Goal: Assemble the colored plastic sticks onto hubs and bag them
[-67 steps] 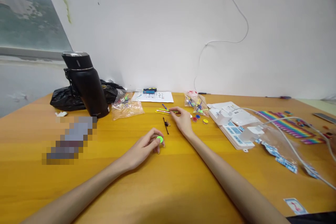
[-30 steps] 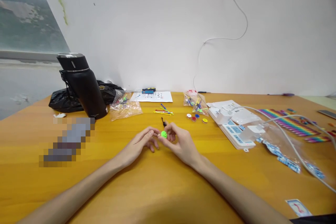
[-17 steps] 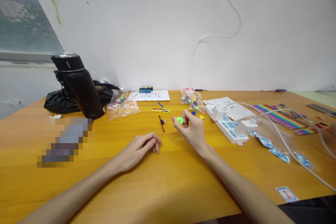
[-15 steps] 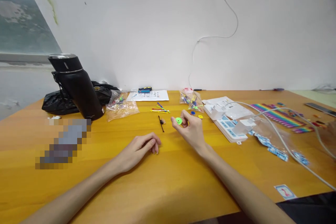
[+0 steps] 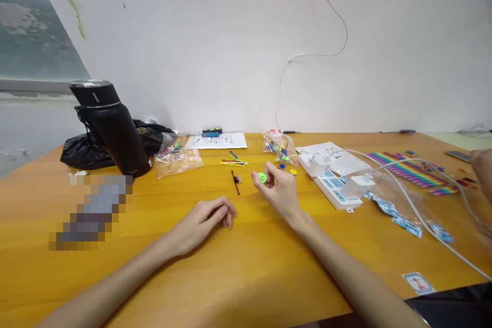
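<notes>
My right hand point(image 5: 282, 192) pinches a small bright green plastic disc point(image 5: 262, 178) between thumb and fingers, a little above the table. The disc has a raised round centre. My left hand point(image 5: 209, 215) rests on the table with its fingers curled in and the thumb against them; nothing shows in it. Beyond it lies a thin black rod point(image 5: 235, 182) with a small dark part at its middle. Farther back are several thin coloured plastic sticks point(image 5: 233, 162). Behind my right hand lie a blue disc point(image 5: 282, 166) and a yellow disc point(image 5: 293, 171).
A black bottle point(image 5: 119, 133) stands left beside a black bag point(image 5: 86, 151). Clear bags of parts point(image 5: 179, 161) and a paper sheet point(image 5: 234, 140) lie near the wall. To the right are a power strip point(image 5: 336, 189), white cables, rainbow-coloured strips point(image 5: 407, 169) and another person's hand point(image 5: 483, 171).
Another person's hand has come into view at the right edge. My own hands and the green disc have stayed nearly still.
</notes>
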The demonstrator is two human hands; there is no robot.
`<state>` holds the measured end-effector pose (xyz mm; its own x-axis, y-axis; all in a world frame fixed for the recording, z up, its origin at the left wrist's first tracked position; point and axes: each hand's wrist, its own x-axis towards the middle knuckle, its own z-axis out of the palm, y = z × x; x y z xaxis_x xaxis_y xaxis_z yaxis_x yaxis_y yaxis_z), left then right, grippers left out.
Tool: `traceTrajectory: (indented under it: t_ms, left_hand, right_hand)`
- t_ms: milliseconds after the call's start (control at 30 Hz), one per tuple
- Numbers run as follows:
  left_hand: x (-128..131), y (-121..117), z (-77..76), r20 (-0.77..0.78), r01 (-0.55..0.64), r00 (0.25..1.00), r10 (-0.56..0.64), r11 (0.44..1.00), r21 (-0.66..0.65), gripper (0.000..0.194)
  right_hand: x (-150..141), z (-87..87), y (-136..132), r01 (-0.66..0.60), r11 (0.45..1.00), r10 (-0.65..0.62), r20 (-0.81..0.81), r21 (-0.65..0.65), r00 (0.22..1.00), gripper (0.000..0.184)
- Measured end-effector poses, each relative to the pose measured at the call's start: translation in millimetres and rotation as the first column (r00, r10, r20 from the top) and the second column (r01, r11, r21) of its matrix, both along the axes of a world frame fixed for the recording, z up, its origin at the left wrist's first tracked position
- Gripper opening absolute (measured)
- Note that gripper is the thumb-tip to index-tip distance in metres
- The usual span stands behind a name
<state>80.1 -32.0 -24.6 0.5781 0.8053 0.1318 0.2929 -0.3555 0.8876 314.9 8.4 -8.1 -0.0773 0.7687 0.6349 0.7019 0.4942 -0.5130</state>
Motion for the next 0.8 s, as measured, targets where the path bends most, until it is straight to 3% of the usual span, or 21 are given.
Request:
traceTrajectory:
  t_ms: [200, 367, 500, 667, 800]
  left_hand:
    - [-0.1, -1.0, 1.4, -0.006, -0.007, 1.000, 0.007, 1.000, 0.004, 0.036]
    - [-0.5, -1.5, 2.7, -0.035, -0.005, 0.999, 0.006, 1.000, 0.011, 0.036]
    - [-0.8, -1.5, 2.5, -0.044, -0.005, 0.999, 0.005, 1.000, 0.008, 0.034]
    - [-1.4, -1.8, 2.4, -0.045, -0.003, 0.999, 0.003, 1.000, 0.006, 0.035]
    - [-2.0, -2.0, 3.1, -0.058, -0.001, 0.998, 0.002, 1.000, 0.014, 0.033]
  right_hand:
    - [9.6, 1.4, 8.7, -0.051, 0.991, 0.068, 0.135, -0.121, 0.989, 0.019]
    - [41.0, 4.9, 25.3, 0.131, 0.983, -0.086, 0.305, -0.130, 0.948, 0.013]
    - [67.4, 7.9, 35.7, 0.310, 0.937, -0.215, 0.436, -0.160, 0.874, 0.017]
    - [84.0, 1.4, 39.8, 0.401, 0.882, -0.180, 0.606, -0.249, 0.775, 0.017]
    - [84.1, -1.9, 37.7, 0.484, 0.821, -0.191, 0.653, -0.303, 0.733, 0.017]
